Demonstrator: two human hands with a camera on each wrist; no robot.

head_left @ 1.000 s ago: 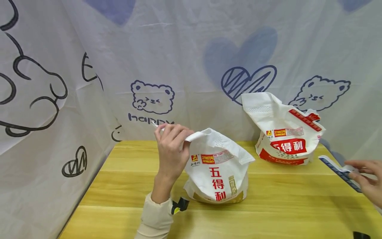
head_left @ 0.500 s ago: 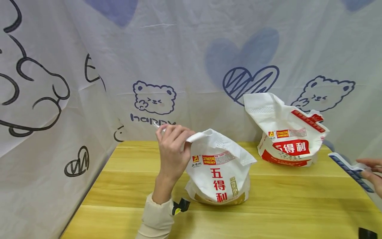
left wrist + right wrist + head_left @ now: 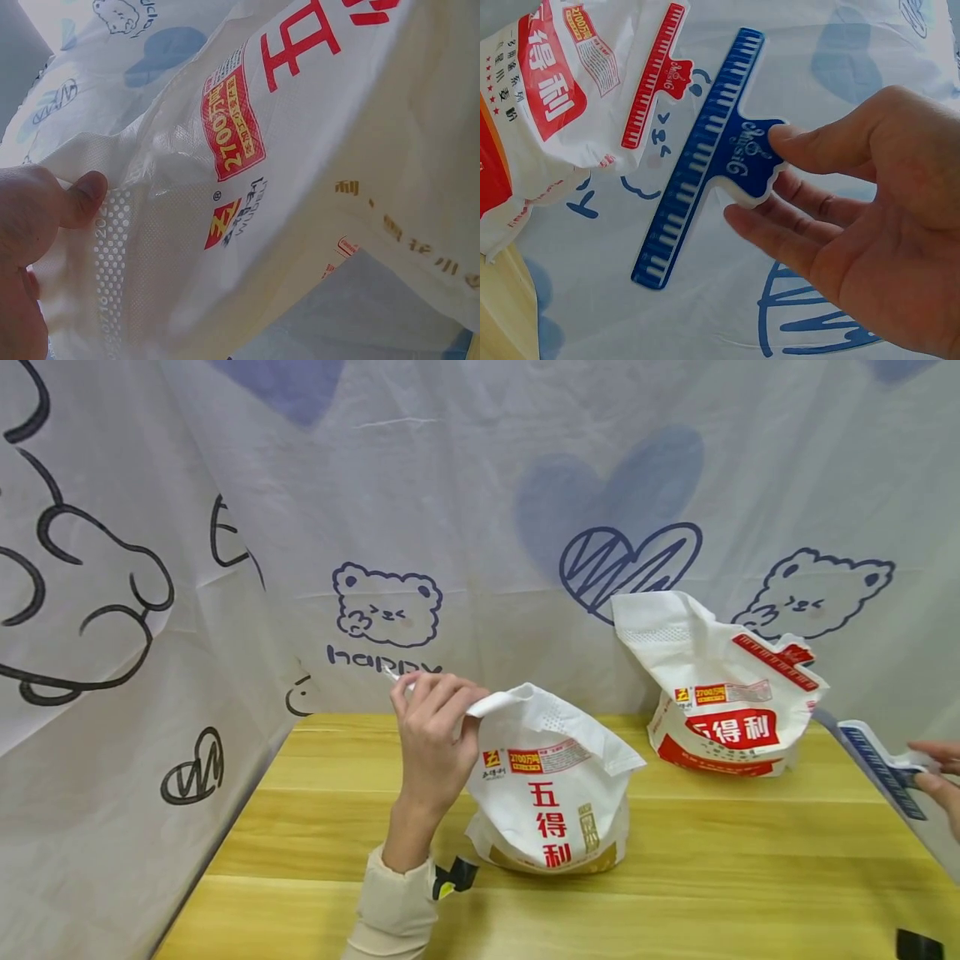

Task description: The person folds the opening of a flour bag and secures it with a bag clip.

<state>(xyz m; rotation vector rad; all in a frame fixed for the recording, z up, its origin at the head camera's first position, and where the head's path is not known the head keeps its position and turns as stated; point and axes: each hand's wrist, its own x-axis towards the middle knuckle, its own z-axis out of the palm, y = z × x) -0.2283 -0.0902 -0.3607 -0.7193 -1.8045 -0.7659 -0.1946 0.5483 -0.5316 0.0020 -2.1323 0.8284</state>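
Note:
A white flour bag (image 3: 551, 777) with red lettering stands on the table in the middle of the head view. My left hand (image 3: 437, 739) grips the left end of its folded top edge; in the left wrist view the thumb (image 3: 86, 196) presses on the white cloth above the dotted band. Off to the right, apart from both bags, my right hand (image 3: 885, 217) pinches a blue bag clip (image 3: 694, 165) by its handle. Piano keys and the word "Music" are printed on this clip. Only some fingers of that hand show at the head view's right edge.
Behind and to the right stands a second white flour bag (image 3: 723, 718), its top folded over and held by a red piano-key clip (image 3: 656, 79). A wooden table (image 3: 315, 827) bears both bags. Printed white cloth (image 3: 465, 527) hangs behind and at the left.
My right hand has moved right and slightly up with the blue clip, which now tilts more steeply. The left hand keeps its grip on the bag's top, with no clear movement.

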